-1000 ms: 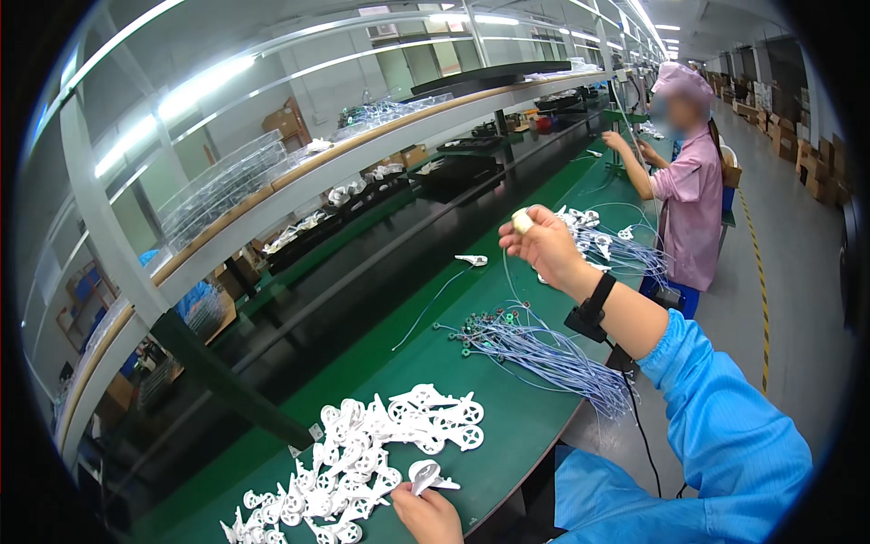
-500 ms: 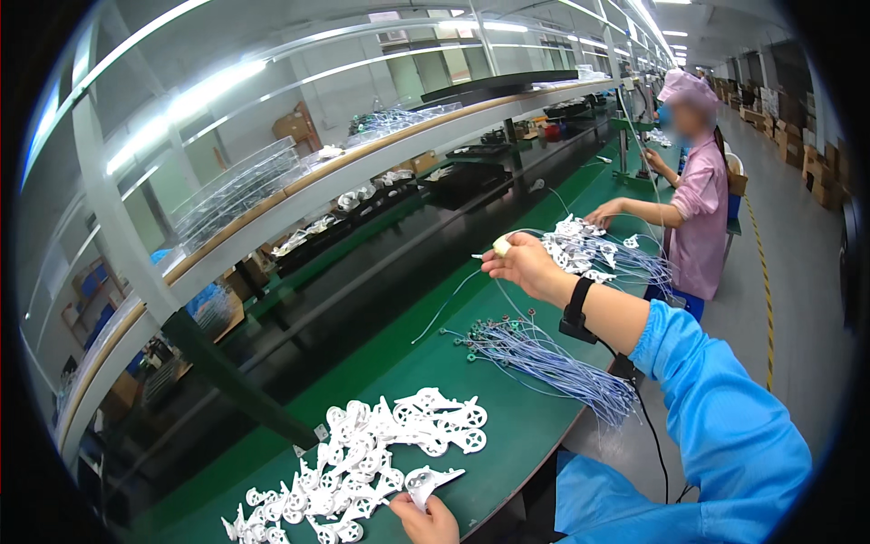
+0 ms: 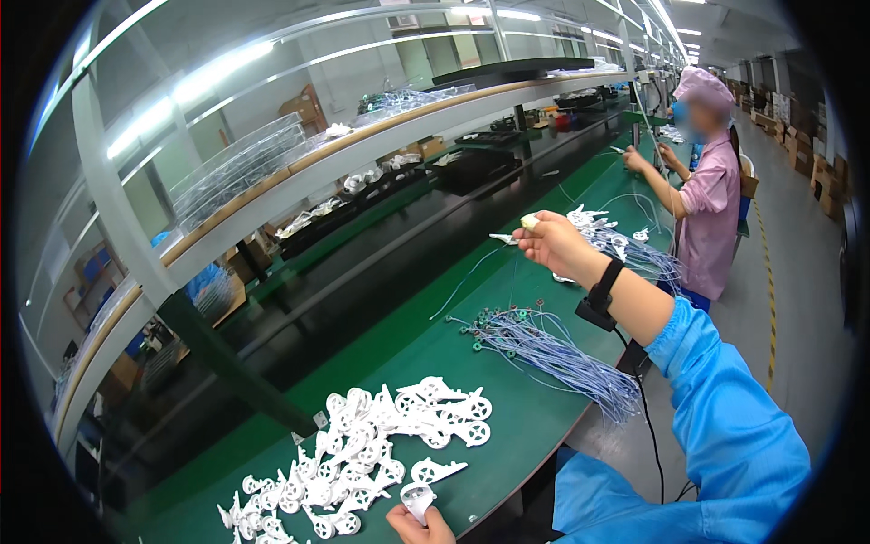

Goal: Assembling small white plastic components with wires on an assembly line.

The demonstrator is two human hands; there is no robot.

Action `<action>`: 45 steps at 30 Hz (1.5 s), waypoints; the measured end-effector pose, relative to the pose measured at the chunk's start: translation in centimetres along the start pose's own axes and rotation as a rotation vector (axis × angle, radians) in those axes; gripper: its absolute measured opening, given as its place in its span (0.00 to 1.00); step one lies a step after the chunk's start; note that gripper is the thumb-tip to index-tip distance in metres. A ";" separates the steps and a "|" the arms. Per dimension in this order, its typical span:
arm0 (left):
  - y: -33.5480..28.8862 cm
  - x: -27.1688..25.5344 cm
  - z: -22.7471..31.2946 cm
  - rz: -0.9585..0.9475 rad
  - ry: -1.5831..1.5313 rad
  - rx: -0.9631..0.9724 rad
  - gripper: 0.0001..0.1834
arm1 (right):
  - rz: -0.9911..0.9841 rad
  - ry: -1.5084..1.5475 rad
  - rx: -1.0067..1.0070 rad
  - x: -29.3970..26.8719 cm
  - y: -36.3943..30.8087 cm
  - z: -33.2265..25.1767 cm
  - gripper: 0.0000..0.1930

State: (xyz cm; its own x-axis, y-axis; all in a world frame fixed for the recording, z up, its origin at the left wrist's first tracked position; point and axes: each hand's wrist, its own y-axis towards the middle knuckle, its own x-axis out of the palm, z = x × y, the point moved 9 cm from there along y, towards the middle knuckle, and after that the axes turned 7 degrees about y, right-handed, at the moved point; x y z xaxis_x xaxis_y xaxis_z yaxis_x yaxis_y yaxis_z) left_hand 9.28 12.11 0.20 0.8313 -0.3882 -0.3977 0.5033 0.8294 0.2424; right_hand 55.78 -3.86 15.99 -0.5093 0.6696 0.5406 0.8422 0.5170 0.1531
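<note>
Your right hand (image 3: 555, 243) is pinching a thin wire (image 3: 513, 281) shut between the fingertips, holding it up above the wire bundle (image 3: 553, 349) on the green bench (image 3: 526, 426). Your left hand (image 3: 419, 524) is gripping a white plastic part (image 3: 416, 500) just beside the white pile (image 3: 362, 449). Since half a second ago, you're lifting the right hand a bit higher over the bundle.

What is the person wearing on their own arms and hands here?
The hands are bare, no gloves. The right hand has a black strap around the wrist with a thin black cable trailing down from it, and a loose bright blue sleeve covers the forearm. Of the left hand only the fingers show; its sleeve is out of view.
</note>
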 end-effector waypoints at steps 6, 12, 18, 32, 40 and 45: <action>-1.6 1.7 1.5 -0.272 -0.666 -0.303 0.23 | -0.141 0.290 -0.066 3.4 -3.6 -2.7 0.03; -4.5 6.3 3.1 -0.385 -0.918 -0.541 0.18 | -0.329 0.496 0.039 7.0 -11.4 -3.2 0.10; -6.8 6.7 2.5 -0.314 -0.974 -0.560 0.17 | -0.325 0.709 0.219 9.6 -20.1 2.1 0.12; -8.3 5.7 -0.3 -0.284 -1.096 -0.621 0.22 | -0.123 0.743 0.354 6.5 -24.8 8.6 0.10; -8.1 5.9 0.1 -0.283 -1.088 -0.615 0.24 | -0.148 0.783 0.417 6.8 -25.3 9.7 0.10; -8.1 4.6 0.5 -0.119 -0.913 -0.535 0.23 | -0.136 0.694 0.321 6.5 -24.9 9.5 0.09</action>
State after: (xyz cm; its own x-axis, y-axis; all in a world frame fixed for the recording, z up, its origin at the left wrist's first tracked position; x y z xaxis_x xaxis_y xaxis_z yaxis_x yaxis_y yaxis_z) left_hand 9.19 3.41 -3.12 0.7569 -0.4488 0.4751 0.6088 0.7486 -0.2627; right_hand 29.84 -7.31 7.79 -0.2878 0.1562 0.9449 0.6338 0.7707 0.0656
